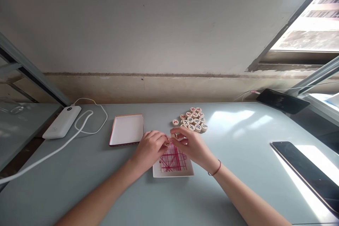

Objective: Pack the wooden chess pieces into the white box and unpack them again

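While my left hand (151, 147) pinches a small round piece (166, 144), my right hand (191, 145) grips another round piece (174, 136) just beside it. Under both hands sits the white box (173, 174) with pink lines inside. More round pieces (197, 121) lie just past my right hand.

At 6 o'clock, the left hand (151, 144) and right hand (191, 145) hid the far part of the white box (173, 174); their fingers partly covered the left disc (167, 144) and right disc (174, 136), whose marks were unreadable. Picture edges cut off the near phone (304, 173) at 4 o'clock, thick cable (53, 153) at 8, window (309, 24) at 2 and both forearms.
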Motion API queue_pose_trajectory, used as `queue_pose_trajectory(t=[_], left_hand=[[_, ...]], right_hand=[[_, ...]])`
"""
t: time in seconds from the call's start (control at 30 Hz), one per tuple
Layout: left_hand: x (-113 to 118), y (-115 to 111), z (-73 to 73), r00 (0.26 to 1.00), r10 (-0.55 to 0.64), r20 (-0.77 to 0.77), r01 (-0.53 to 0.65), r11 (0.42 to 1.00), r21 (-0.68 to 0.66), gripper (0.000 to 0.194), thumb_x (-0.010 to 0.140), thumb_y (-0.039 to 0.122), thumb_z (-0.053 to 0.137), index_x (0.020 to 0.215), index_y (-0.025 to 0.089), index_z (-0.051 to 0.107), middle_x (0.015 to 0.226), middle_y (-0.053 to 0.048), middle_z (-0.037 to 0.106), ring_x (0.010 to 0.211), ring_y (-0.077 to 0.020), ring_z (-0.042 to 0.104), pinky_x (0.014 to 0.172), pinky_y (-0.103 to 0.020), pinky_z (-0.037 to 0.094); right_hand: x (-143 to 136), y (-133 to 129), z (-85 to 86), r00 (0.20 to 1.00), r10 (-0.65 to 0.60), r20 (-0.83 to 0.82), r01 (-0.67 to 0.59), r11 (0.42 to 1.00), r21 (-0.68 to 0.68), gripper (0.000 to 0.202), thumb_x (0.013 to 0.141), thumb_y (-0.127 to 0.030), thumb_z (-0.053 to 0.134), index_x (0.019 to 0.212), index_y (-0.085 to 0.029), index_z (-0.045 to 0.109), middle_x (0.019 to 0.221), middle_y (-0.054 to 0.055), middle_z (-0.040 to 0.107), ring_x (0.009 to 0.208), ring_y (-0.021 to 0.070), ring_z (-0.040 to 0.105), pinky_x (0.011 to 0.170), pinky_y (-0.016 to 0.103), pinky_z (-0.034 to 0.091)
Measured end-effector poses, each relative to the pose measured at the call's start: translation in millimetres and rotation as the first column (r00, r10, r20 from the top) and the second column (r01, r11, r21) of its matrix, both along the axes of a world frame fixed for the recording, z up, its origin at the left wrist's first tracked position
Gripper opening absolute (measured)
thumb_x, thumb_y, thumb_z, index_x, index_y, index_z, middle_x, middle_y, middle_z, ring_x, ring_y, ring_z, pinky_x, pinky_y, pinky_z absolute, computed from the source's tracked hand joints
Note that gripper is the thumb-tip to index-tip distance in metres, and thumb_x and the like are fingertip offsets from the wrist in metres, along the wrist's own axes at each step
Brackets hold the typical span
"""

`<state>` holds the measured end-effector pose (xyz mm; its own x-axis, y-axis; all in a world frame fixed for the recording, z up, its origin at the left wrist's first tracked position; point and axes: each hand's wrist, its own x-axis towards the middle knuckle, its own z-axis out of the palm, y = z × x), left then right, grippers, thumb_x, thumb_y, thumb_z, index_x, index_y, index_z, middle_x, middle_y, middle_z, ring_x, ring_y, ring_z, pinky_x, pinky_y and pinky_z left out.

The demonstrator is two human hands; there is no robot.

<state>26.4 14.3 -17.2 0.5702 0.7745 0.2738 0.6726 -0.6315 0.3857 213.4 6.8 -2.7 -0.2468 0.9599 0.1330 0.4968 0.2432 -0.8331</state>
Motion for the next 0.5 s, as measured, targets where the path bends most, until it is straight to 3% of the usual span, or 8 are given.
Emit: queue_pose_trajectory(t=[0.13, 0.27, 0.5], left_hand=[[0, 0, -2.2, 1.000, 0.013, -0.004, -0.013, 1.000, 0.027, 0.020, 0.085, 0.011, 0.055, 0.102, 0.021, 0.058, 0.108, -0.005, 0.063, 0.098, -0.0197, 0.061, 0.087, -0.035, 0.048], [-2, 1, -6.1, 0.994, 0.105, -0.029, -0.104, 0.994, 0.038, 0.034, 0.086, 0.017, 0.056, 0.120, 0.023, 0.052, 0.113, -0.006, 0.063, 0.103, -0.0234, 0.061, 0.087, -0.040, 0.048], [-4, 0, -8.6, 0.987, 0.158, -0.010, -0.158, 0.985, -0.066, 0.028, 0.085, 0.013, 0.059, 0.112, 0.022, 0.059, 0.104, -0.004, 0.066, 0.096, -0.0211, 0.062, 0.083, -0.036, 0.052]], right_hand=[[-1, -3, -2.6, 0.999, 0.047, -0.002, -0.047, 0.996, 0.070, 0.018, 0.084, -0.019, 0.051, 0.097, -0.022, 0.064, 0.109, 0.006, 0.057, 0.084, 0.0137, 0.063, 0.069, 0.028, 0.060], [-4, -5, -4.1, 0.989, 0.046, 0.142, -0.066, 0.988, 0.138, 0.023, 0.084, -0.015, 0.051, 0.101, -0.024, 0.063, 0.109, 0.007, 0.058, 0.083, 0.0161, 0.064, 0.074, 0.034, 0.058], [-14, -6, -13.4, 0.937, 0.054, 0.346, -0.156, 0.949, 0.275, 0.023, 0.085, -0.008, 0.048, 0.099, -0.021, 0.059, 0.099, 0.007, 0.063, 0.075, 0.0176, 0.064, 0.064, 0.031, 0.054]])
